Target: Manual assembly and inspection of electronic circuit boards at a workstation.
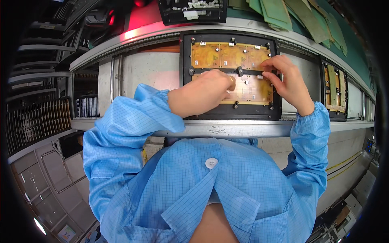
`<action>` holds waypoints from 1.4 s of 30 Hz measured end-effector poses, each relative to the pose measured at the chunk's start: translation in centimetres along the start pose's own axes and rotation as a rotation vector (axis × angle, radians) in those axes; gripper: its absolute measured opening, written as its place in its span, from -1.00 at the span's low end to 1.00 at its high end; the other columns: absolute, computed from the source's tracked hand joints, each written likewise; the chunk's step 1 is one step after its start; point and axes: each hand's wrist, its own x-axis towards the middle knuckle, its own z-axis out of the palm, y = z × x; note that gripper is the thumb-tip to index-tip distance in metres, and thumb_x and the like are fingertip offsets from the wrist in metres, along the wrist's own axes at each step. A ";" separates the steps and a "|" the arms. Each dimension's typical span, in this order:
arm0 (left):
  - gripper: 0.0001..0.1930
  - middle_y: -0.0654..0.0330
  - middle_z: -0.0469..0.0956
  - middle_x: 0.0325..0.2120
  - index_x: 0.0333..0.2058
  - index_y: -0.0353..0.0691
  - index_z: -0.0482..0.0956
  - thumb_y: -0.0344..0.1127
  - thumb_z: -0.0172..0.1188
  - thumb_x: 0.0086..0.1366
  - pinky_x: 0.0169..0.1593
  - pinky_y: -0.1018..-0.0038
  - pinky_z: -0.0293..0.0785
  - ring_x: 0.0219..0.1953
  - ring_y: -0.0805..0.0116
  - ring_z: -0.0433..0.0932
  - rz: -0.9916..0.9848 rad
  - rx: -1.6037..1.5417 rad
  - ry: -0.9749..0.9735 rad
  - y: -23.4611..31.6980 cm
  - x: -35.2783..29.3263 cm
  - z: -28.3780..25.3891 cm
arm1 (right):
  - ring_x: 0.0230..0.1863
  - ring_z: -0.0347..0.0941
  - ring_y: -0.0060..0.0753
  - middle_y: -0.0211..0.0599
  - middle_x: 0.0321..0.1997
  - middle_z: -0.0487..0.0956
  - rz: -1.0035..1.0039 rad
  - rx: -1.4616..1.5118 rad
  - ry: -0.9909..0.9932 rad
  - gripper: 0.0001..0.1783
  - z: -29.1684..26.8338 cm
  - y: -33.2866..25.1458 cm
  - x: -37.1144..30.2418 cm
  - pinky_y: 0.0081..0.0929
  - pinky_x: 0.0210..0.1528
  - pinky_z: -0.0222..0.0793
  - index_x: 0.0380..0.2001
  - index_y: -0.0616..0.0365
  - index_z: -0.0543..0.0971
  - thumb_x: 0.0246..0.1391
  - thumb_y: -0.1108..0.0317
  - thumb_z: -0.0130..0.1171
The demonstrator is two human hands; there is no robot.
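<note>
A black carrier frame [187, 101] holds two rows of yellow-brown circuit boards, with small white connectors and black posts on them. The upper circuit board [233, 60] is mostly uncovered; my left hand [204, 92] covers part of the lower circuit board [251, 91]. The left fingers are curled down onto that lower board, and whatever they pinch is hidden beneath them. At the carrier's right end is my right hand [288, 81], its thumb and index tips slightly apart above the bar between the rows. Nothing shows between those tips. A white connector [259, 77] lies just below the thumb.
The carrier sits on a conveyor with metal rails [227, 128]. Another carrier [335, 89] stands further right. Behind are a black bin [193, 18] of white parts and stacked green boards [275, 14]. A slotted rack [38, 121] is at the left.
</note>
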 end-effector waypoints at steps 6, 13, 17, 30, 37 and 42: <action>-0.84 -0.14 0.59 -0.38 -0.30 -0.40 0.62 -0.47 0.15 0.17 -0.10 0.20 0.47 -0.24 -0.07 0.56 -0.114 -0.014 0.127 -0.6 1.1 -1.6 | -0.19 0.46 -0.20 -0.21 -0.20 0.57 -0.031 -0.278 0.413 -0.75 -1.2 3.6 3.1 -0.39 -0.16 0.37 -0.15 0.16 0.56 0.10 0.34 0.24; -0.83 -0.11 0.59 -0.41 -0.29 -0.38 0.62 -0.41 0.19 0.18 -0.16 0.23 0.49 -0.30 -0.03 0.58 -0.127 0.069 0.186 -0.6 2.4 -1.0 | -0.01 0.45 0.07 0.19 -0.07 0.52 0.177 -0.513 0.593 -0.38 -0.3 9.1 11.5 -0.21 0.01 0.35 -0.06 0.26 0.48 0.04 -0.07 0.26; -0.82 -0.09 0.58 -0.42 -0.30 -0.41 0.62 -0.40 0.20 0.18 -0.17 0.24 0.50 -0.31 -0.01 0.58 -0.206 0.038 0.136 -0.5 2.2 -1.6 | -0.03 0.47 0.07 0.18 -0.07 0.53 0.342 -0.286 0.516 -0.35 -2.0 8.7 13.0 -0.19 0.00 0.37 -0.05 0.23 0.49 -0.04 -0.09 0.29; -0.85 -0.02 0.57 -0.43 -0.34 -0.38 0.60 -0.41 0.24 0.14 -0.14 0.22 0.46 -0.26 0.00 0.52 -0.082 0.112 0.179 -1.5 2.5 0.0 | 0.21 0.16 0.07 -0.05 -0.03 0.52 0.489 -0.761 0.848 -0.44 -6.1 16.8 10.9 -0.04 0.17 0.10 -0.06 0.04 0.52 -0.05 -0.09 0.25; -0.85 -0.01 0.55 -0.42 -0.34 -0.36 0.60 -0.40 0.24 0.13 -0.14 0.23 0.45 -0.25 -0.02 0.52 -0.079 0.129 0.189 -1.6 2.6 -0.1 | -0.04 0.39 0.11 -0.06 -0.25 0.63 0.233 -0.325 0.583 -0.29 -1.4 8.5 12.8 -0.10 0.03 0.31 0.01 0.18 0.50 -0.03 -0.17 0.26; -0.86 -0.01 0.55 -0.43 -0.35 -0.35 0.61 -0.40 0.24 0.13 -0.14 0.23 0.45 -0.26 -0.01 0.52 -0.062 0.136 0.191 -2.2 2.7 0.3 | 0.07 0.33 0.12 0.08 -0.08 0.57 0.306 -0.469 0.491 -0.30 0.0 7.7 13.3 -0.08 0.05 0.30 0.04 0.11 0.49 -0.04 -0.17 0.21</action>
